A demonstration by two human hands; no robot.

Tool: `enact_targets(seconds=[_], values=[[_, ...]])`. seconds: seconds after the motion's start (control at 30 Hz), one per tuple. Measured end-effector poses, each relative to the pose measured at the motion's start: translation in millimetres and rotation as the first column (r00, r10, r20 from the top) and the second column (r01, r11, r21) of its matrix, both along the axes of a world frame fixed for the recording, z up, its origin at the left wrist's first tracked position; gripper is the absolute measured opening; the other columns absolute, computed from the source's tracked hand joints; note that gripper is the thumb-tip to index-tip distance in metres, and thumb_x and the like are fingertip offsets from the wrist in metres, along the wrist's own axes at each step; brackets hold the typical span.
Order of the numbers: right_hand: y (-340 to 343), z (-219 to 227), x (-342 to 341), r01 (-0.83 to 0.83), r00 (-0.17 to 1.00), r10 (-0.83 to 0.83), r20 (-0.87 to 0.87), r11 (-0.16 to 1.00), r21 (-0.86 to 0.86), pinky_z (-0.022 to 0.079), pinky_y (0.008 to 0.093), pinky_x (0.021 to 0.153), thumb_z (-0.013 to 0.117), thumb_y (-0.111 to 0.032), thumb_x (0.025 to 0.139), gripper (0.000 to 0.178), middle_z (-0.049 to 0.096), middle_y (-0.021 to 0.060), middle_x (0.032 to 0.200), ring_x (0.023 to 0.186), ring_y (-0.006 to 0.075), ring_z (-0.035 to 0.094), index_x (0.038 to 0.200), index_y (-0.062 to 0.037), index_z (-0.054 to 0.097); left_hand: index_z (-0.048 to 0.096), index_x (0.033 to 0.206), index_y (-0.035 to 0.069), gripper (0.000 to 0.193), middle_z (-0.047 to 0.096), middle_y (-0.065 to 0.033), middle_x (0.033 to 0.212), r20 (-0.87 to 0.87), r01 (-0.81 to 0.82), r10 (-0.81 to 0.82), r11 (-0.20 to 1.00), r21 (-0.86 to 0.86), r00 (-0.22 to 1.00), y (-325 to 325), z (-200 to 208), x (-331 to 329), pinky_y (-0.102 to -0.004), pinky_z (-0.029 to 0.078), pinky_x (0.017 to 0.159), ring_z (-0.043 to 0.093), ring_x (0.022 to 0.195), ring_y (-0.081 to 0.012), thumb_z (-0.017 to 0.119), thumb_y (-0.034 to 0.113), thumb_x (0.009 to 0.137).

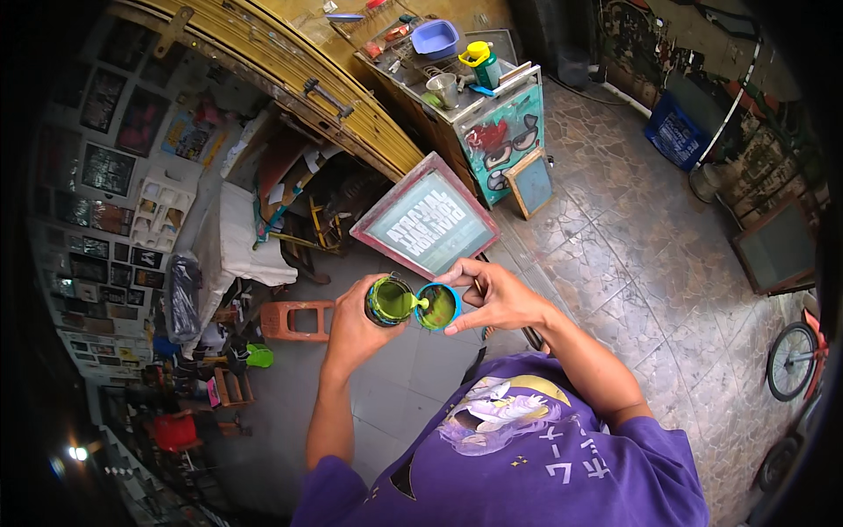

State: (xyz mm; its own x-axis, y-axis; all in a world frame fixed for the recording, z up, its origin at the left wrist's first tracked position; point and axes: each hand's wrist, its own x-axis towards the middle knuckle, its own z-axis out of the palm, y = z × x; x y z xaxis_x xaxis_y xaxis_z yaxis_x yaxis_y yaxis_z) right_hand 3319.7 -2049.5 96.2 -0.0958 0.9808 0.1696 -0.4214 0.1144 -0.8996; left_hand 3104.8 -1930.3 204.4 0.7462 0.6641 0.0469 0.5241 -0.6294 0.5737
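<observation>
Gripping an open jar of green ink (389, 301) upright in the left hand (356, 327), the right hand (496, 299) pinches its blue lid (438, 307) rim-to-rim beside it, catching a stringy drip above the floor.

Both hands are occupied at chest height: the left hand (351, 325) grips an open jar (390, 300) and the right hand (496, 297) holds its blue lid (438, 307) beside it, the two rims touching. Directly ahead, a pink-framed printing screen (426, 227) stands tilted on the floor, blocking forward reach. An orange stool (297, 320) sits just left of the left hand. The tiled floor (632, 263) to the right is open as far as a small framed screen (530, 183) leaning against the painted cabinet (502, 139).
</observation>
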Motion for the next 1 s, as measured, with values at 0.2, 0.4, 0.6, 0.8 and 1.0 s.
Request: enact_targets(seconds=[0.2, 0.4, 0.6, 0.8, 1.0], values=[[-9, 4, -1, 0.059, 0.915, -0.088, 0.393, 0.995, 0.085, 0.052, 0.0353, 0.08, 0.093, -0.019, 0.077, 0.065, 0.072, 0.0112, 0.12, 0.103, 0.0183, 0.069, 0.131, -0.0023, 0.061, 0.066, 0.116, -0.002, 0.056, 0.074, -0.0151, 0.104, -0.065, -0.031, 0.033, 0.998, 0.046, 0.997, -14, -10, -11, -0.0377, 0.056, 0.087, 0.073, 0.097, -0.028, 0.089, 0.007, 0.066], [-15, 18, 4, -0.009, 0.755, -0.066, 0.653, 0.994, 0.11, 0.052, 0.0407, 0.071, 0.091, -0.021, 0.075, 0.063, 0.074, 0.019, 0.103, 0.082, 0.0323, 0.07, 0.127, -0.0026, 0.062, 0.066, 0.116, -0.001, 0.055, 0.071, -0.017, 0.108, -0.178, -0.092, 0.116, 0.986, 0.137, 0.977, -33, -17, -13, -0.0421, 0.055, 0.09, 0.069, 0.102, -0.0359, 0.087, 0.008, 0.066], [-21, 11, 1, -0.013, 0.774, -0.038, 0.632, 0.997, 0.076, 0.052, 0.0406, 0.072, 0.092, -0.022, 0.074, 0.063, 0.075, 0.0173, 0.104, 0.084, 0.0306, 0.072, 0.126, -0.0031, 0.063, 0.066, 0.115, 0.001, 0.055, 0.072, -0.0167, 0.108, -0.217, -0.137, 0.21, 0.941, 0.311, 0.953, -39, -45, -14, -0.047, 0.053, 0.09, 0.066, 0.103, -0.0403, 0.087, 0.008, 0.065], [-21, -27, -8, -0.045, 0.998, 0.049, 0.031, 0.991, -0.127, 0.055, 0.0295, 0.092, 0.091, -0.005, 0.077, 0.061, 0.07, 0.011, 0.126, 0.11, 0.0162, 0.069, 0.129, 0.0014, 0.059, 0.065, 0.111, 0.002, 0.052, 0.072, -0.0114, 0.095, 0.13, -0.358, 0.381, 0.918, -0.17, 0.916, -14, -88, -26, -0.0391, 0.056, 0.079, 0.069, 0.084, -0.025, 0.094, 0.014, 0.07], [18, -51, -17, -0.131, 0.974, 0.078, -0.211, 0.959, -0.253, 0.054, 0.0264, 0.1, 0.087, 0.007, 0.078, 0.065, 0.068, 0.01, 0.129, 0.115, 0.0122, 0.066, 0.135, 0.0022, 0.056, 0.064, 0.112, 0.003, 0.045, 0.067, -0.0053, 0.1, 0.265, -0.533, 0.705, 0.685, -0.496, 0.658, 5, -175, -75, -0.0328, 0.054, 0.087, 0.066, 0.092, -0.0162, 0.09, 0.008, 0.075]])
